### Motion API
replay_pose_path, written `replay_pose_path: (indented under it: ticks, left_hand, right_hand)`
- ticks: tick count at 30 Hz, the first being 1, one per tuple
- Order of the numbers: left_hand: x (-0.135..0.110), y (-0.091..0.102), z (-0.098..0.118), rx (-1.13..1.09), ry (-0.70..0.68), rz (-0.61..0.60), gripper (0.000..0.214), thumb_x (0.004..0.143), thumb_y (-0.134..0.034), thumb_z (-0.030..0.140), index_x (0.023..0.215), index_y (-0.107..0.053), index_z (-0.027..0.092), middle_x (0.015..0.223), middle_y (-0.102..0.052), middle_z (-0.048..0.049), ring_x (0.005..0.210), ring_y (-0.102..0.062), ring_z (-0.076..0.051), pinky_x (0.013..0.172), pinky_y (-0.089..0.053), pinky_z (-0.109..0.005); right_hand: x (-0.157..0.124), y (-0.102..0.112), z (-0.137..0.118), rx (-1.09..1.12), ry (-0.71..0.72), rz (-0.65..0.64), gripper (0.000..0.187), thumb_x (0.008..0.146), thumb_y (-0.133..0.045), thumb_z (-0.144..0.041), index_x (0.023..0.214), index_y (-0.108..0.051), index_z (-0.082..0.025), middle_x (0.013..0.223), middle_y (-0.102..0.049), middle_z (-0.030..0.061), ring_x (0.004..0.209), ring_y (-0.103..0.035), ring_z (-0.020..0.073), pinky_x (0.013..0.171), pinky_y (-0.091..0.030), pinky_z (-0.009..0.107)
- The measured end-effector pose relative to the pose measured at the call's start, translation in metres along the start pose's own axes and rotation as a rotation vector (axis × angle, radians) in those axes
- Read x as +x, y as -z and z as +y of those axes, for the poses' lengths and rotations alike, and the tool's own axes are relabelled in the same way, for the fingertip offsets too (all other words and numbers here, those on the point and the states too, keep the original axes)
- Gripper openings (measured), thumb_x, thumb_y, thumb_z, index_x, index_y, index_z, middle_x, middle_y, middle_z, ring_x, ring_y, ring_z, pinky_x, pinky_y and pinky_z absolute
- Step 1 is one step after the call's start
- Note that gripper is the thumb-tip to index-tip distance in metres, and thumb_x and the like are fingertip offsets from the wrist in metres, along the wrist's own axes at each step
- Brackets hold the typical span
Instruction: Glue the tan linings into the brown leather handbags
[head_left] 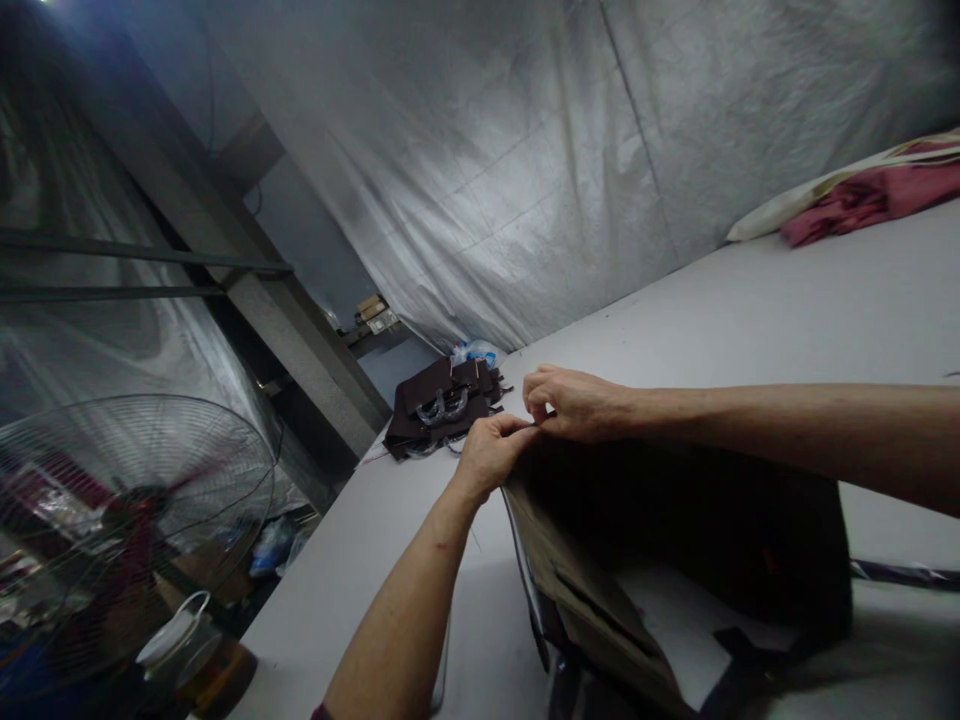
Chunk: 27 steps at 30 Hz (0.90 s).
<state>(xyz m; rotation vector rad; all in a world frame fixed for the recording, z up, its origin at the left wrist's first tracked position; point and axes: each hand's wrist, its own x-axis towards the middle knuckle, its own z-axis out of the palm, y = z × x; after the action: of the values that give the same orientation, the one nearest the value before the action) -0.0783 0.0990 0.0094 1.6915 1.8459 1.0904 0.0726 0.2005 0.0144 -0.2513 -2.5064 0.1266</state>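
Observation:
A dark bag [697, 520] with a brownish side panel stands on the white table in front of me, its inside in deep shadow. At its far upper corner my left hand [491, 455] pinches the edge between thumb and fingers. Right beside it, my right hand [581, 400] is closed at the same edge, fingertips curled together. Any small part between the right fingertips is too small to make out. Black straps hang near the bag's lower end, and another strap [900, 574] lies to the right.
Dark brown bags with plastic-wrapped handles [442, 405] are stacked at the table's far left end. A large fan [142, 500] and a lidded jar of amber liquid [199, 660] stand left. Red cloth [870, 205] lies far right, below a silvery sheet [525, 170]. The white table [382, 540] has a left edge.

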Motion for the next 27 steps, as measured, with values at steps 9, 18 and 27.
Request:
replay_pose_path:
  ticks: [9, 18, 27]
  left_hand:
    - [-0.002, 0.002, -0.001, 0.062, -0.040, 0.025, 0.022, 0.079, -0.064, 0.033, 0.075, -0.075, 0.015, 0.067, -0.065, 0.0009, 0.063, -0.051, -0.011, 0.060, -0.037, -0.021]
    - [-0.001, -0.001, 0.003, 0.067, -0.081, 0.011, 0.020, 0.081, -0.063, 0.029, 0.083, -0.076, 0.014, 0.077, -0.072, -0.0018, 0.072, -0.059, -0.014, 0.069, -0.043, -0.023]
    - [0.000, -0.002, 0.002, 0.108, -0.105, -0.005, 0.022, 0.081, -0.064, 0.033, 0.081, -0.076, 0.015, 0.075, -0.070, -0.0006, 0.070, -0.058, -0.013, 0.066, -0.040, -0.023]
  right_hand:
    - [-0.004, 0.036, 0.016, 0.779, -0.515, 0.072, 0.018, 0.066, -0.065, -0.031, 0.078, -0.063, -0.017, 0.080, -0.066, 0.0035, 0.077, -0.057, 0.0162, 0.069, -0.045, 0.027]
    - [-0.016, 0.026, 0.026, 0.460, -0.383, -0.271, 0.032, 0.064, -0.068, -0.031, 0.092, -0.072, -0.018, 0.086, -0.073, 0.0020, 0.080, -0.064, 0.0193, 0.069, -0.045, 0.026]
    - [-0.012, 0.022, 0.013, 0.183, -0.399, -0.261, 0.025, 0.067, -0.062, -0.026, 0.087, -0.076, -0.017, 0.071, -0.069, 0.0009, 0.067, -0.062, 0.0163, 0.055, -0.038, 0.023]
